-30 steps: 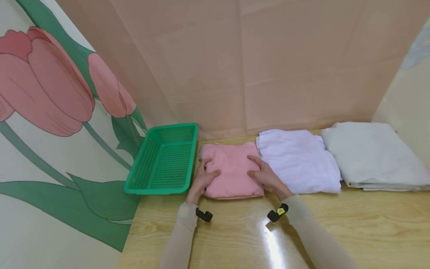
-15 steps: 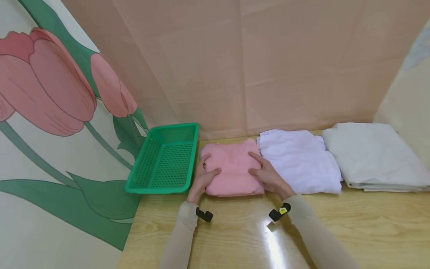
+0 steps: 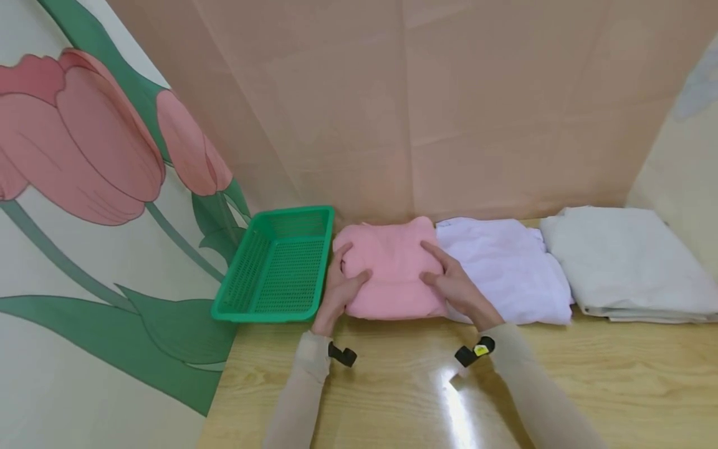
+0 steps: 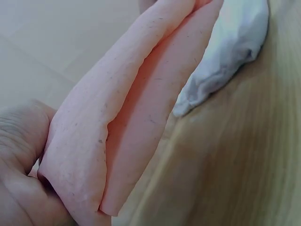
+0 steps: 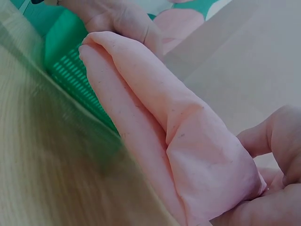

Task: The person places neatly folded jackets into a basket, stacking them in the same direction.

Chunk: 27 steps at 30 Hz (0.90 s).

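Observation:
A folded pink cloth [image 3: 395,268] is held by its two sides, between my hands. My left hand [image 3: 340,292] grips its left side, thumb on top and the other fingers partly hidden. On the opposite side my right hand [image 3: 459,288] grips it the same way. Both wrist views show the near folded edge of the pink cloth [image 5: 141,113], which appears raised a little off the table. A folded pale lilac cloth [image 3: 505,274] lies just right of the right hand.
Close to the left hand stands a green plastic basket [image 3: 320,268] with nothing in it. A thick folded off-white cloth [image 3: 628,262] lies at the far right of the wooden table [image 3: 387,386]. A beige sheet [image 3: 477,112] hangs behind.
The pink cloth has risen from the table in both hands and looks slightly larger in the head view. The basket and other cloths have stayed in place.

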Motion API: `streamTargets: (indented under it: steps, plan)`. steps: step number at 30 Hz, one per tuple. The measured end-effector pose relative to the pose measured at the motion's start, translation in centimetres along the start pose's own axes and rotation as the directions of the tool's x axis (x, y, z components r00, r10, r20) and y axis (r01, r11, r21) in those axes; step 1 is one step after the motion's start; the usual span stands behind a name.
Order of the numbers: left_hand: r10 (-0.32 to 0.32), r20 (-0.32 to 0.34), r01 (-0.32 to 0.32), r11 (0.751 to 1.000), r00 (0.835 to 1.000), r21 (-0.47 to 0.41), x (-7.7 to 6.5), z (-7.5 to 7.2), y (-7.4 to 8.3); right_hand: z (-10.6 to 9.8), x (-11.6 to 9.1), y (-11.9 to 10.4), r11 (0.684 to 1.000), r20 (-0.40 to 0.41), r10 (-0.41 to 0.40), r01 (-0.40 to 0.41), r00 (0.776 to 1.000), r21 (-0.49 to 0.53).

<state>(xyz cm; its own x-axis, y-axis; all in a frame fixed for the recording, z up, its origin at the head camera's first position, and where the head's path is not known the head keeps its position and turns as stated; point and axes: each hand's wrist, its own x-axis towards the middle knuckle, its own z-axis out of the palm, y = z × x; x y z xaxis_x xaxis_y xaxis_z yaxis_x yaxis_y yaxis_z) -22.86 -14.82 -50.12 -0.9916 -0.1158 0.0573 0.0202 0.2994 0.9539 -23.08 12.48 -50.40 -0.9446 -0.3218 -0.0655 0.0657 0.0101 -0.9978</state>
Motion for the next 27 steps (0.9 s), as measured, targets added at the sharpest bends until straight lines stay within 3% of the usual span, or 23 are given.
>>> streamTargets:
  steps: [14, 20, 27]
  plan:
    - [0.106, 0.025, -0.105, 0.994, 0.994, -0.028, 0.2, -2.5, 5.0, 0.6, -0.5, -4.4, 0.998, -0.006, -0.052, 0.051, 0.999, -0.033]
    - [0.149, 0.026, -0.148, 0.988, 0.988, -0.048, 0.7, -4.4, 5.7, 1.5, -0.1, -5.8, 0.996, 0.022, -0.086, 0.086, 0.996, -0.012]
    - [0.140, 0.013, -0.139, 0.989, 0.990, -0.045, 0.7, -6.6, 6.7, 2.7, 0.6, -7.5, 0.993, 0.067, -0.116, 0.118, 0.991, -0.015]
